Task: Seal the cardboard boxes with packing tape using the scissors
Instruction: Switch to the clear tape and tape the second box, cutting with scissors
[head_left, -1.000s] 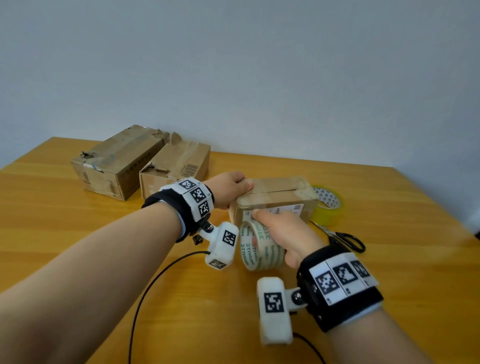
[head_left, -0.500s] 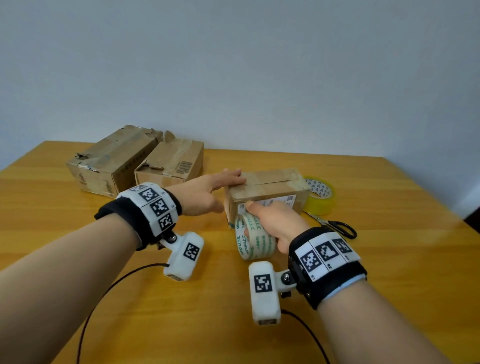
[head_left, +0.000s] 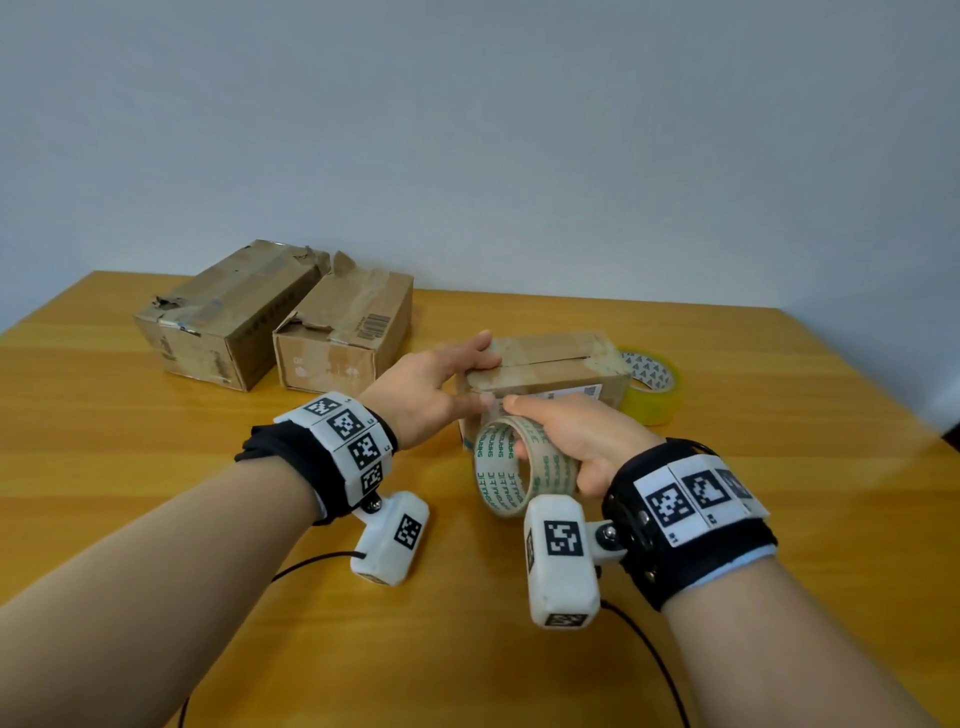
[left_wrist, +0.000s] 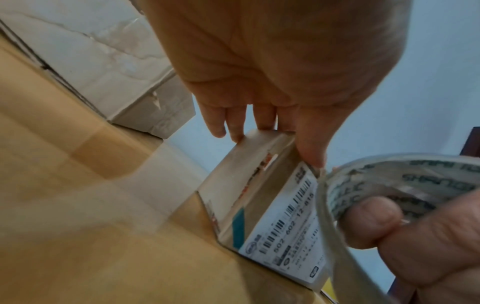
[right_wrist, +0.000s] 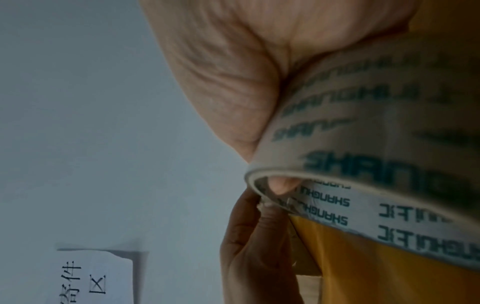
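- The right hand (head_left: 576, 441) has its grip curled round the tape roll (head_left: 511, 470), fingers through the core and thumb over the outer band; the roll stands on edge, just in front of the near face of the small box (head_left: 550, 371).
- The left hand (head_left: 434, 387) lies mostly spread on the box's near-left top corner, fingers flat on the lid, while its thumb reaches down to the top of the roll, where the loose tape end (left_wrist: 320, 171) seems to be; whether it pinches that end or only touches it I cannot tell.
- The open seam (head_left: 545, 359) of the box runs left to right, away from both hands; I judge the tape must be drawn along that line, from the left-hand corner toward the far right end.
- A yellow tape roll (head_left: 652, 387) sits touching or just behind the box's right end.
- Two more boxes (head_left: 280, 317) stand side by side, well apart at the back left of the table (head_left: 156, 519).
- No scissors show.
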